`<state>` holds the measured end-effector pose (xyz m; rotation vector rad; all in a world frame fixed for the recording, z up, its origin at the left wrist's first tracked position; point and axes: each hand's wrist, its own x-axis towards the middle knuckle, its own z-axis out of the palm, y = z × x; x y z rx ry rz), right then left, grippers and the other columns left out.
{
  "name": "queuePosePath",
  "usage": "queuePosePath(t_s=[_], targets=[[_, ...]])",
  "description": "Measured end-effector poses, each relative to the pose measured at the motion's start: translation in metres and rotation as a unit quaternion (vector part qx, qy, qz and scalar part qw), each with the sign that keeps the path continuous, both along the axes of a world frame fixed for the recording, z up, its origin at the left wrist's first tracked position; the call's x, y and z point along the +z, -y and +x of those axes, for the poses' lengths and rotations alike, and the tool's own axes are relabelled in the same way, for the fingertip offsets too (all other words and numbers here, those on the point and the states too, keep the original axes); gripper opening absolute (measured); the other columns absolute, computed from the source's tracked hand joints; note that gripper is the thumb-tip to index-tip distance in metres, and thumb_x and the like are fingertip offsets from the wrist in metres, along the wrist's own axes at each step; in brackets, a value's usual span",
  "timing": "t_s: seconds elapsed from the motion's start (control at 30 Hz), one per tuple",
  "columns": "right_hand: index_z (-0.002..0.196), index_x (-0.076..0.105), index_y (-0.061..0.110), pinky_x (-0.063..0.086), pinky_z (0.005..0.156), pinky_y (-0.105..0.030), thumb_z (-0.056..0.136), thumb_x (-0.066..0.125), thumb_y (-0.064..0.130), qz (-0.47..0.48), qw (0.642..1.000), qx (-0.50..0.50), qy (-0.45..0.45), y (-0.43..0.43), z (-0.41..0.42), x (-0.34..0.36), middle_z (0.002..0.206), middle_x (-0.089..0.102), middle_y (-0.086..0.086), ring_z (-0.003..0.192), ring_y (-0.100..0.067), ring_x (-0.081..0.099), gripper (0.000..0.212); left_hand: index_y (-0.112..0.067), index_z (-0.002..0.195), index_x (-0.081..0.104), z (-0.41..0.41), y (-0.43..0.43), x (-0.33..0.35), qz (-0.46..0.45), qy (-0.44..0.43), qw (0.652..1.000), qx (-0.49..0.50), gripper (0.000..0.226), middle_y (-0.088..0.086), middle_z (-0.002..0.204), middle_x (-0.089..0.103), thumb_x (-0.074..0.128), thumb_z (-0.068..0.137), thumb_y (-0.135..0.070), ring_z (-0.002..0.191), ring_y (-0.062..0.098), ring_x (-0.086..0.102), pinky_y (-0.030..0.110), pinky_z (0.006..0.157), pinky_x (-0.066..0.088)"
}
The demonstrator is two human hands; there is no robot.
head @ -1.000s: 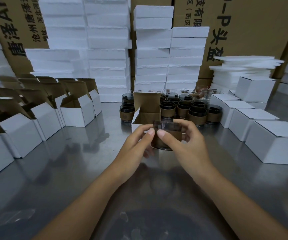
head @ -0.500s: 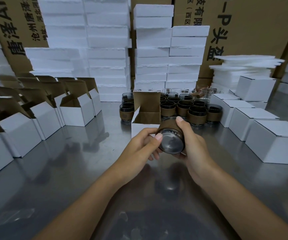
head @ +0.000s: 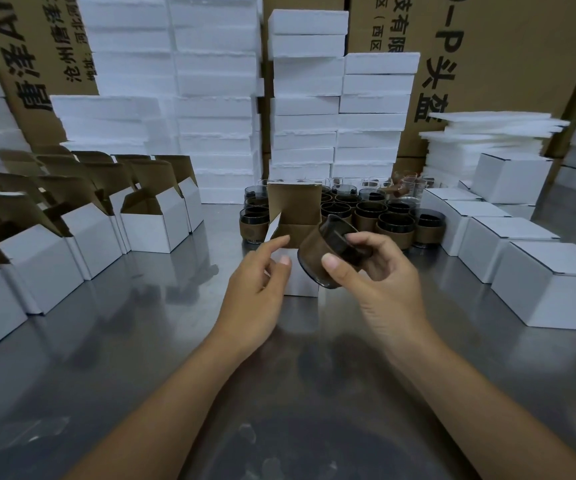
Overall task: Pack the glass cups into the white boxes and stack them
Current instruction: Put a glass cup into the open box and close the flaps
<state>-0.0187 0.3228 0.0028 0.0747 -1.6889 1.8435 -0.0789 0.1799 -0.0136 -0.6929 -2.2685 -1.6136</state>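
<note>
My right hand (head: 376, 271) grips a dark glass cup with a brown sleeve (head: 317, 251), tilted with its mouth to the upper right, above the steel table. Just behind it stands an open white box (head: 300, 282) with its brown flap raised. My left hand (head: 258, 282) hovers beside the cup and in front of the box, fingers relaxed, holding nothing. Several more sleeved cups (head: 380, 220) stand in a cluster behind the open box.
Rows of open white boxes (head: 154, 223) line the left side. Closed white boxes (head: 549, 289) sit along the right. Foam blocks (head: 338, 112) and large cardboard cartons stack at the back. Steel table surface (head: 141, 341) lies in front.
The cup has been turned from upright to tilted and now rests only in my right hand. My left hand has let go and drawn slightly left.
</note>
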Motion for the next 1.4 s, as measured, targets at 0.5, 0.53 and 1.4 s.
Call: queuePosePath(t_s=[0.5, 0.53, 1.4], targets=[[0.106, 0.058, 0.037, 0.047, 0.098, -0.043, 0.070, 0.079, 0.029, 0.109, 0.994, -0.009, -0.024, 0.003, 0.006, 0.003, 0.108, 0.063, 0.019, 0.110, -0.005, 0.058, 0.043, -0.034, 0.105, 0.058, -0.001, 0.005, 0.002, -0.126, -0.118, 0.981, 0.083, 0.016, -0.012, 0.091, 0.040, 0.058, 0.090, -0.030, 0.083, 0.004, 0.048, 0.011, 0.064, 0.037], [0.106, 0.058, 0.037, 0.048, 0.098, -0.043, 0.069, 0.078, 0.031, 0.109, 0.994, -0.012, -0.026, 0.004, 0.007, 0.003, 0.108, 0.063, 0.018, 0.110, -0.005, 0.058, 0.043, -0.033, 0.103, 0.060, 0.000, 0.004, 0.002, -0.127, -0.124, 0.981, 0.078, 0.014, -0.015, 0.088, 0.040, 0.058, 0.089, -0.030, 0.083, 0.003, 0.047, 0.010, 0.063, 0.035], [0.081, 0.051, 0.029, 0.032, 0.086, -0.002, 0.076, 0.076, 0.016, 0.296, 0.937, -0.169, -0.077, 0.002, 0.006, 0.002, 0.116, 0.046, 0.005, 0.117, -0.001, 0.044, 0.028, -0.024, 0.084, 0.055, 0.017, -0.003, 0.010, -0.156, -0.263, 0.952, -0.015, 0.004, -0.011, 0.076, 0.043, 0.057, 0.086, -0.026, 0.069, 0.007, 0.043, 0.015, 0.056, 0.035]])
